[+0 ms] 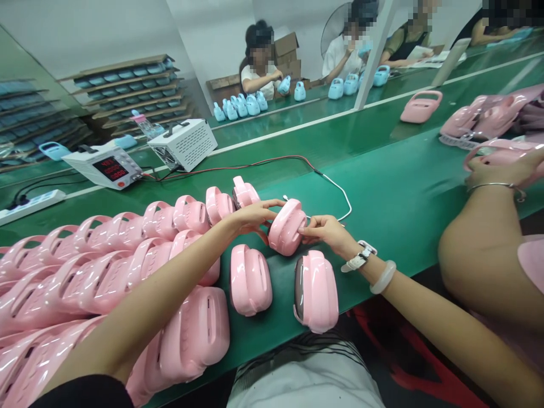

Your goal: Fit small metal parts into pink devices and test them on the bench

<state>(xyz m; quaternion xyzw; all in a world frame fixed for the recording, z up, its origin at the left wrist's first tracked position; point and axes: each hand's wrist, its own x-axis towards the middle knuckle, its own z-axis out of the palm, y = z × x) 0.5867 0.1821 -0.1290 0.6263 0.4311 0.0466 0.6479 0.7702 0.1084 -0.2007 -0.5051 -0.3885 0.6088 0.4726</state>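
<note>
A glossy pink plastic housing with a handle (287,228) is held between both my hands over the green bench. On its left side, my left hand (257,216) grips it with fingers and thumb. Against its right side, my right hand (325,231) pinches the edge, a white watch strap on the wrist. Two more of these units stand closer to me: a pink housing (251,280) on the left, and a pink housing with a dark face (318,292) on the right. A white cable end (346,198) lies just behind my hands.
Rows of pink housings (106,283) fill the bench at left. Behind them stand a power supply with a red display (106,164) and a white vented box (185,144). At right a co-worker's hand (501,170) touches pink parts. Other people handle blue housings (250,105) across the bench.
</note>
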